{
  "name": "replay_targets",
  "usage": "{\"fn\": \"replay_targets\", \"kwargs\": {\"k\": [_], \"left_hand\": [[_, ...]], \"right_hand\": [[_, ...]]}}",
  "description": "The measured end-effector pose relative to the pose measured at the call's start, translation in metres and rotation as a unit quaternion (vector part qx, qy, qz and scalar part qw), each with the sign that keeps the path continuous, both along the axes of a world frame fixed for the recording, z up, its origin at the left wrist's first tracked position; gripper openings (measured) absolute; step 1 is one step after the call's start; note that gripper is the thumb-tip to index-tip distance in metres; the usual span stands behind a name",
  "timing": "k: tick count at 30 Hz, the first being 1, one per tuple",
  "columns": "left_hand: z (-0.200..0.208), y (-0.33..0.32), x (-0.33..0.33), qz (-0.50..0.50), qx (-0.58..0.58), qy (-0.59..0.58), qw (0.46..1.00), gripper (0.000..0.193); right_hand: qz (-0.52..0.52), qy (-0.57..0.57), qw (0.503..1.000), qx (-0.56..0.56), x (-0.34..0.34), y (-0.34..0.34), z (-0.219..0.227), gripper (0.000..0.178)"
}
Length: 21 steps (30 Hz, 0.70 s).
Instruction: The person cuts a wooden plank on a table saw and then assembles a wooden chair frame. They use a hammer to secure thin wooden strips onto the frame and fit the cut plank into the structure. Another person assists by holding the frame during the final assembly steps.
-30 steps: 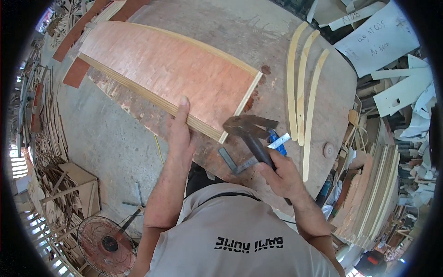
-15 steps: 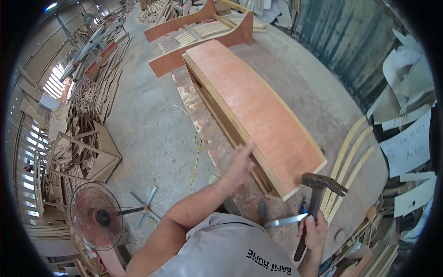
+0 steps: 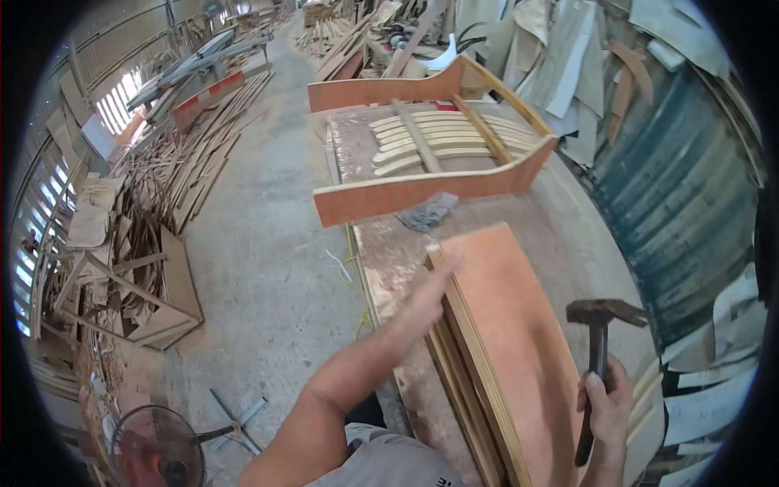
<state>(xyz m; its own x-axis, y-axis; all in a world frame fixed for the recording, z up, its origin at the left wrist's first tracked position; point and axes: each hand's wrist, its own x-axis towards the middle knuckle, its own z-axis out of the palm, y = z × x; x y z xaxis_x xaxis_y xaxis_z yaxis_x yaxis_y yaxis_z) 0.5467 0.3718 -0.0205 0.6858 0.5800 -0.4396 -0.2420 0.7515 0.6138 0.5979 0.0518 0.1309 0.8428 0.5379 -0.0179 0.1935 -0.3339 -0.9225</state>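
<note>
A long curved wooden panel box with an orange-pink face and pale layered edges lies lengthwise on the workbench. My left hand rests at its left edge near the far end. The index finger stretches forward along that edge; the other fingers are partly hidden. In my right hand, on the right side, a hammer is held by its dark handle, head up. The hammer hangs above the right part of the bench, apart from the panel box.
Beyond the box stands an orange-sided wooden frame with curved pale slats inside. A grey cloth lies beside it. A fan stands at lower left, near scrap wood. Thin sheets lean along the right.
The view has shifted toward the far end of the bench. My left hand has slid forward along the box's edge. The hammer remains in my right hand, now held farther forward.
</note>
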Motion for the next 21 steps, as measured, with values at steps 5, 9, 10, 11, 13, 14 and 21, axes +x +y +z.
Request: {"fn": "replay_targets", "kwargs": {"k": [5,9,10,11,13,14,21], "left_hand": [[-0.037,0.023,-0.015,0.045,-0.006,-0.044,0.998,0.048],[-0.026,0.024,-0.008,0.000,0.027,-0.030,0.999,0.047],[-0.023,0.025,-0.010,-0.014,0.034,-0.020,0.999,0.047],[-0.019,0.025,-0.010,-0.026,0.041,-0.011,0.999,0.047],[-0.017,0.028,-0.012,-0.012,0.034,-0.027,0.999,0.048],[-0.015,0.027,-0.015,-0.002,0.031,-0.032,0.999,0.049],[-0.012,0.036,-0.018,-0.041,0.026,-0.032,0.998,0.051]], "right_hand": [[0.076,0.011,0.992,-0.100,0.073,0.163,-0.020,0.036],[0.073,0.054,0.992,-0.083,0.094,0.224,-0.027,0.040],[0.074,0.053,0.992,-0.093,0.096,0.232,-0.028,0.041],[0.075,0.052,0.991,-0.102,0.098,0.238,-0.028,0.042],[0.110,0.031,0.987,-0.117,0.094,0.247,-0.025,0.043],[0.124,0.018,0.984,-0.123,0.088,0.249,-0.024,0.043],[0.223,-0.042,0.951,-0.211,0.063,0.241,-0.025,0.050]]}}
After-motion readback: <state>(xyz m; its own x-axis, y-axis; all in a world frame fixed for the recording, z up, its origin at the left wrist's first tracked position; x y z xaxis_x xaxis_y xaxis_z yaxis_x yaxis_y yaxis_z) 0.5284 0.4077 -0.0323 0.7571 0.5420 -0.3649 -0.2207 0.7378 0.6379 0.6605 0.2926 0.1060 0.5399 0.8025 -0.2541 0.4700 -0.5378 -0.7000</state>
